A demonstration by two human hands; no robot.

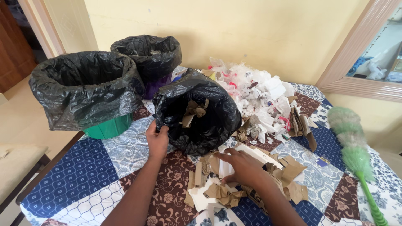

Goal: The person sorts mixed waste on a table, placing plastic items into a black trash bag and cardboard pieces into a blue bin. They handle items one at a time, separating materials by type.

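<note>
— Black bag [197, 113] on its side, mouth toward us: that's what our left hand [157, 140] has hold of, isn't it?

— Yes. Our left grip is clamped on the near rim of the bag's opening, fingers pinched together on the plastic. It lies near the middle of the worktop [79, 175], which is covered with a patchwork cloth of blue, brown and white squares. A crumpled scrap of brown paper [194, 111] sits just inside the mouth.

— And our right hand [243, 167]?

— It rests flat on the heap of torn cardboard and paper [234, 184] at the near edge, fingers spread apart and pressing down, not closed on any one piece that we can make out.

— What else do we see around it?

— Behind the bag, toward the far edge, a pile of white plastic scraps [255, 94]. At the far left corner stand two bins lined with black bags: a green bin [109, 127] and a purple bin [155, 86] behind it. A green duster [356, 155] lies along the right edge.
</note>
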